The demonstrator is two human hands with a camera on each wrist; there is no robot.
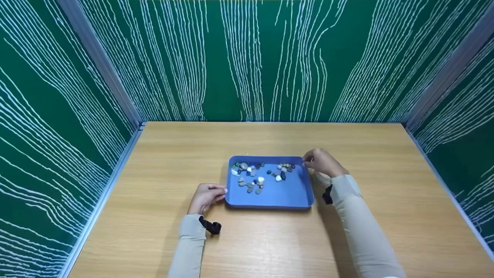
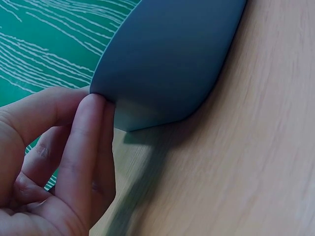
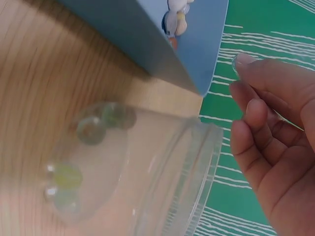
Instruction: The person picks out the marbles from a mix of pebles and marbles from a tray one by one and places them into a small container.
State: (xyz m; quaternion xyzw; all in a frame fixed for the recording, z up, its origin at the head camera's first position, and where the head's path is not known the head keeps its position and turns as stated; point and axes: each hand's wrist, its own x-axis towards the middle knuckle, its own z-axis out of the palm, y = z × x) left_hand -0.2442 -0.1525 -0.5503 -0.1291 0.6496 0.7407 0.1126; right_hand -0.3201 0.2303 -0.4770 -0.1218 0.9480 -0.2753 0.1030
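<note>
- The right hand (image 1: pixel 325 162) is just off the tray's far right corner, thumb and finger pinching a small clear bead (image 3: pixel 235 64); its other fingers are bent in. The bead is mostly covered by the fingertips, so its exact shape is uncertain.
- The left hand (image 1: pixel 207 197) pinches the edge of the tray (image 1: pixel 287 193) at its left side, thumb against fingers.
- The jar (image 3: pixel 160 169) is the nearest thing to the right hand: it stands just beside the tray's right side, on the person's side of that hand and partly behind the wrist in the head view. Its long axis is upright and its mouth faces up, with the pinched bead apart from the rim. The left hand is well apart from it, across the tray.
- Inside the jar, a few marbles (image 3: pixel 91 131), green and yellow among them, lie at the bottom.
- The tray lies flat between the hands, its long axis running left to right.
- In it, stones (image 1: pixel 258 191) and glass pieces sit in loose clusters: back left, front left and back right.
- Beneath is the wooden table (image 1: pixel 162 166); beyond it, green walls (image 1: pixel 347 96) with white lines.
</note>
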